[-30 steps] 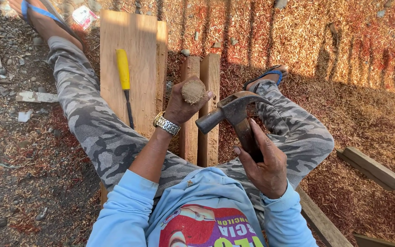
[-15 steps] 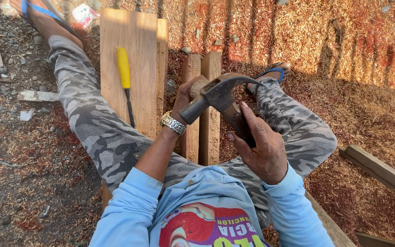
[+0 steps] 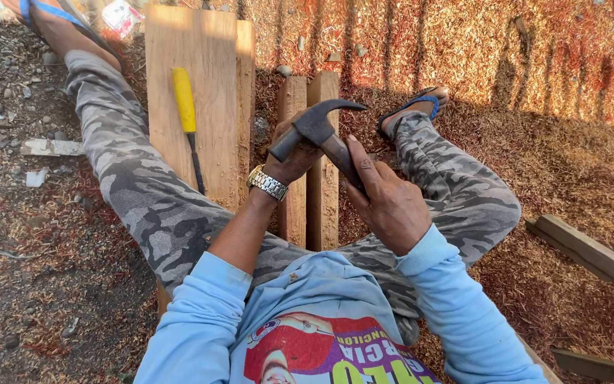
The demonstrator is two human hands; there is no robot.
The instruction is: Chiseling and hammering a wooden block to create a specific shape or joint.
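Bright low sun, striped shadows across sawdust (image 3: 463,50); sharp focus, slight wide-angle bend at edges.

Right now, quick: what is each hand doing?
Left hand: closed around something under the hammer head; what it holds cannot be told.
Right hand: closed on the claw hammer handle.

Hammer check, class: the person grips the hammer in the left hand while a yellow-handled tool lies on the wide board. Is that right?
Not quite. The head view shows the hammer gripped in the right hand, not the left. The yellow-handled tool does lie on the wide board.
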